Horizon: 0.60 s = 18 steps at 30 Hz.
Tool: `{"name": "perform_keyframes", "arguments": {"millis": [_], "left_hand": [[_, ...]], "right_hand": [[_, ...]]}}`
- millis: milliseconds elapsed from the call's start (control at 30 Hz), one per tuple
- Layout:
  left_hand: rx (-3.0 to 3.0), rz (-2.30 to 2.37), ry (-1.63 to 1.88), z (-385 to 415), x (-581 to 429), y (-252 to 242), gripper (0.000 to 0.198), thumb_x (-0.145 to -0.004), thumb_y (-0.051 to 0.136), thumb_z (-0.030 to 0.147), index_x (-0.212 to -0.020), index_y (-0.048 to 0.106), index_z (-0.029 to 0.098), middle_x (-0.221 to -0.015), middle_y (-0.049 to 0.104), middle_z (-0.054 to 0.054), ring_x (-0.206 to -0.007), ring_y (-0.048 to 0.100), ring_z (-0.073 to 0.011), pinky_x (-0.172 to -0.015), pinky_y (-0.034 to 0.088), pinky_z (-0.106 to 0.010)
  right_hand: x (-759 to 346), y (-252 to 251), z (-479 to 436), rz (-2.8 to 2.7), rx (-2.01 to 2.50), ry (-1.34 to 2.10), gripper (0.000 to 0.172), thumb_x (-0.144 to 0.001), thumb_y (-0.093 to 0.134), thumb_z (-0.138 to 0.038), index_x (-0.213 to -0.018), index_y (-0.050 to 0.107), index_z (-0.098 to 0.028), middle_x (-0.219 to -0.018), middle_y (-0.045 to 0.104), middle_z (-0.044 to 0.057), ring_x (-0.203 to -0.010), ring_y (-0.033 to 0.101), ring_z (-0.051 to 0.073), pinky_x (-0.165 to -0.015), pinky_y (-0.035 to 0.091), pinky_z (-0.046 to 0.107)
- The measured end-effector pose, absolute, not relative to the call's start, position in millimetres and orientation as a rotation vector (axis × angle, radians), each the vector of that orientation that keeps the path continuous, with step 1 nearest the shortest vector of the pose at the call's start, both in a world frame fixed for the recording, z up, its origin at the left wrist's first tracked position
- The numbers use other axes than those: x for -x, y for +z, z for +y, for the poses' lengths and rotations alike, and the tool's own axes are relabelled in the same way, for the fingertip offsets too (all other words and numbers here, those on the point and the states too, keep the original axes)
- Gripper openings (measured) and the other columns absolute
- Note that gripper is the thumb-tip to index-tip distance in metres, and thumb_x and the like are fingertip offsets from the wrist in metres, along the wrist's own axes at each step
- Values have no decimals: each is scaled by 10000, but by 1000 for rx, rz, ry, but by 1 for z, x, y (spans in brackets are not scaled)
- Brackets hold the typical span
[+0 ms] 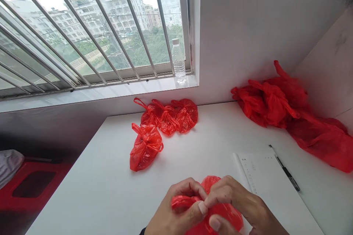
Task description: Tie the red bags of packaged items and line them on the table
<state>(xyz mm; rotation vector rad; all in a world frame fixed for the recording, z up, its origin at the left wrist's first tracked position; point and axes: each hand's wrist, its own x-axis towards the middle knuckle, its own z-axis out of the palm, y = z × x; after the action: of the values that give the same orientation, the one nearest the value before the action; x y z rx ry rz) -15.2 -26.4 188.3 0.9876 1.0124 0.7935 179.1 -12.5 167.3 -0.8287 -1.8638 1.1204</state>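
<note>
Both my hands are closed on one crumpled red plastic bag (220,214) at the table's near edge. My left hand (176,213) pinches its left side, thumb pressed on the plastic. My right hand (242,205) wraps over the top and right side. Several knotted red bags (168,117) lie in a row farther back on the white table (104,187), with one more knotted red bag (145,147) in front of them. A heap of loose red bags (289,114) fills the far right corner.
A sheet of paper (267,180) with a black pen (285,169) on it lies right of my hands. A clear water bottle (178,58) stands on the windowsill by the barred window. A red stool (30,187) sits on the floor at left.
</note>
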Motion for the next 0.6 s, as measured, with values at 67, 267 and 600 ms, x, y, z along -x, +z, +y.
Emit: {"name": "perform_keyframes", "arguments": {"millis": [67,267,600], "left_hand": [[-1059,1053,791,-28,17,191,256,-874,704,416,-839,600,185,-718,523,36,-642,435,-93,-631,375,-218],[-1560,1286,792,-31,16,178,143,-908,558,140,-1009,606,228,-846,620,-4,-687,555,-130,-645,449,-242],[-2113,1321,953,-33,22,142,599,-885,516,-47,-1357,536,320,-1169,571,-61,-920,685,-133,-767,548,-213]], "right_hand": [[-180,168,-7,-1856,949,1179,350,-938,616,-435,-1278,588,-358,-1222,652,37,-1131,625,231,-946,517,344],[-179,157,9,-1745,1074,1697,467,-1039,350,-529,-1371,515,-245,-781,603,-15,-707,549,156,-733,476,309],[-181,142,21,-1771,962,1777,263,-1029,431,-368,-978,627,-200,-756,570,-23,-680,494,134,-666,412,279]]}}
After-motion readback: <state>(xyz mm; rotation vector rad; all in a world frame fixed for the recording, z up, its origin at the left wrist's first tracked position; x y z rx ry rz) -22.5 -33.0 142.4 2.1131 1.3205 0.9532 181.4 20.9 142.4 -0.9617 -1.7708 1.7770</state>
